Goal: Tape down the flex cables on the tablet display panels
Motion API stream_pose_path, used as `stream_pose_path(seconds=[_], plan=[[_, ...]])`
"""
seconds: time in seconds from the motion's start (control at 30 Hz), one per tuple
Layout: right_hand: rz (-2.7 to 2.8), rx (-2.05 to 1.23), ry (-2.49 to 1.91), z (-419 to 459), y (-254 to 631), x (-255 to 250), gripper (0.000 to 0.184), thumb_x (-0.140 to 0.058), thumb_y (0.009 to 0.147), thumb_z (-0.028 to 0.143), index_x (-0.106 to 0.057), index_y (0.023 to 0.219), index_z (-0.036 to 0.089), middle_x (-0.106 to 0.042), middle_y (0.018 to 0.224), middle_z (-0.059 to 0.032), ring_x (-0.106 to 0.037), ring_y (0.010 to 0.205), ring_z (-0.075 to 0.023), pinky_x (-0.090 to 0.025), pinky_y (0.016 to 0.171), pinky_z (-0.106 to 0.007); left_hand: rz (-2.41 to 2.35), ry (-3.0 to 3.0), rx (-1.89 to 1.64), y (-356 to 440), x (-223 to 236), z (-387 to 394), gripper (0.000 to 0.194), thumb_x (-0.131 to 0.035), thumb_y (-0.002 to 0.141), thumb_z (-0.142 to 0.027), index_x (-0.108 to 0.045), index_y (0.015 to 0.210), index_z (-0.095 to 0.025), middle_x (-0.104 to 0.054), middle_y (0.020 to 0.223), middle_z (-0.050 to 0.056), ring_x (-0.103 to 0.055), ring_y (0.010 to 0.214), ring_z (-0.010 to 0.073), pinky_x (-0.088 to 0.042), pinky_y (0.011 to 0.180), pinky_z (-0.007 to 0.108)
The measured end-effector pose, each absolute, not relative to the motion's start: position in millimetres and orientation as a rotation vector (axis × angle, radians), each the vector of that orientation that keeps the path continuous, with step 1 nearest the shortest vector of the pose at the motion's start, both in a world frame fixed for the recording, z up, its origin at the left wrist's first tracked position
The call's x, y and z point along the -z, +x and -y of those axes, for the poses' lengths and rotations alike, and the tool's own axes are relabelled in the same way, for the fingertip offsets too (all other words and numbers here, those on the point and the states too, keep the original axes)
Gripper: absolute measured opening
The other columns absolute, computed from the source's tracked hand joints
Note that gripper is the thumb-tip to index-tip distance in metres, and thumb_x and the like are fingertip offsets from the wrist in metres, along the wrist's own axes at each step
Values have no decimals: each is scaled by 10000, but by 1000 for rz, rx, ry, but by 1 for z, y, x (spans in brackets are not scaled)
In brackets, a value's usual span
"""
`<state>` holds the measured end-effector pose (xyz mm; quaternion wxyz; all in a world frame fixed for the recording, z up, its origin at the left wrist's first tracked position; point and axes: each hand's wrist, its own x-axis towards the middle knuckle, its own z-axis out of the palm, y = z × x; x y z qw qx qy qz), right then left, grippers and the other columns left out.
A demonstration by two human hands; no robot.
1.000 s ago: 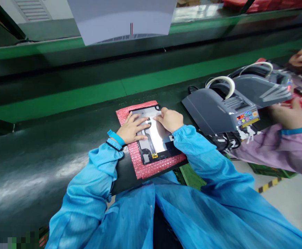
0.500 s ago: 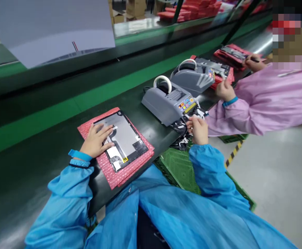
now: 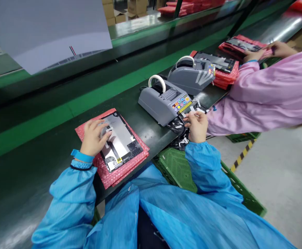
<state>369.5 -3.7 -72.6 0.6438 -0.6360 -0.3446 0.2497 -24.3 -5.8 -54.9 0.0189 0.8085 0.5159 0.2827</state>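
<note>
A flat display panel (image 3: 126, 129) with a grey back, white patches and a yellow-marked flex cable lies on red bubble-wrap bags (image 3: 138, 158). Over its left edge is my left hand (image 3: 93, 136), fingers bent and apart, holding nothing; whether the fingertips touch the panel I cannot tell. My right hand (image 3: 198, 128) pinches a small whitish piece of tape (image 3: 192, 109) between thumb and fingers. It is just in front of the grey tape dispenser (image 3: 163, 103), which carries a white tape roll and a lit button panel. A short strip sticks out at the dispenser's mouth.
Behind stands a second tape dispenser (image 3: 192, 77). Tape scraps lie on a black plastic bag (image 3: 178, 126) at the bench edge, above a green crate (image 3: 177, 169). On the right, a co-worker's pink sleeve (image 3: 275, 93) reaches toward bubble-wrapped panels (image 3: 244, 45).
My left hand has lifted and bent its fingers from lying flat on the panel. A tape piece now shows upright in my right fingers. The co-worker's hands have moved to the farther panel.
</note>
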Motion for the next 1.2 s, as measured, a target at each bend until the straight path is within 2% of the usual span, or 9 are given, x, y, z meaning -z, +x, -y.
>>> stream_pose_path(seconds=[0.3, 0.47, 0.53, 0.7, 0.83, 1.03, 1.2], plan=[[795, -600, -1389, -4, 371, 79, 536, -740, 569, 445, -338, 869, 257, -589, 653, 62, -596, 573, -119, -363, 418, -192, -1514, 2506, -827, 1, 54, 4, 355, -500, 890, -482, -681, 992, -195, -667, 1050, 104, -545, 1031, 279, -387, 971, 504], [969, -479, -1381, 22, 360, 58, 517, -739, 620, 386, -329, 908, 259, -610, 692, 60, -582, 590, -111, -459, 558, -246, -1363, 2456, -812, 21, 44, 8, 350, -510, 901, -477, -678, 1016, -192, -682, 1042, 97, -562, 1020, 256, -407, 965, 474], [1119, -560, -1378, 36, 343, 44, 497, -728, 653, 368, -341, 945, 260, -621, 723, 46, -592, 614, -120, -463, 574, -259, -1265, 2404, -825, 34, 38, 12, 365, -503, 908, -501, -674, 1009, -195, -697, 1014, 83, -585, 986, 234, -420, 952, 446], [1491, -977, -1244, 43, 282, 25, 464, -696, 719, 395, -349, 997, 260, -616, 734, 44, -572, 570, -115, -416, 504, -245, -1053, 2275, -883, 62, 28, 18, 377, -522, 902, -523, -658, 946, -174, -705, 892, 58, -610, 918, 195, -450, 884, 364], [1656, -1109, -1140, 28, 247, 33, 447, -680, 751, 408, -352, 1009, 249, -616, 744, 42, -557, 567, -107, -414, 504, -241, -1129, 2184, -864, 58, 30, 20, 306, -546, 906, -449, -621, 775, -183, -683, 811, 37, -595, 848, 177, -454, 841, 333], [1553, -1161, -1155, 9, 241, 45, 485, -721, 706, 393, -353, 985, 246, -651, 838, -4, -634, 746, -156, -478, 611, -280, -1395, 1939, -845, 42, 39, 21, 179, -612, 858, -267, -606, 698, -185, -669, 764, 12, -588, 807, 170, -457, 831, 326], [1521, -1348, -1135, 3, 232, 47, 494, -733, 676, 366, -349, 961, 242, -623, 743, 35, -580, 627, -120, -436, 586, -265, -1443, 1827, -817, 40, 42, 20, 147, -626, 840, -251, -626, 709, -185, -679, 787, 11, -595, 823, 166, -466, 830, 317]])
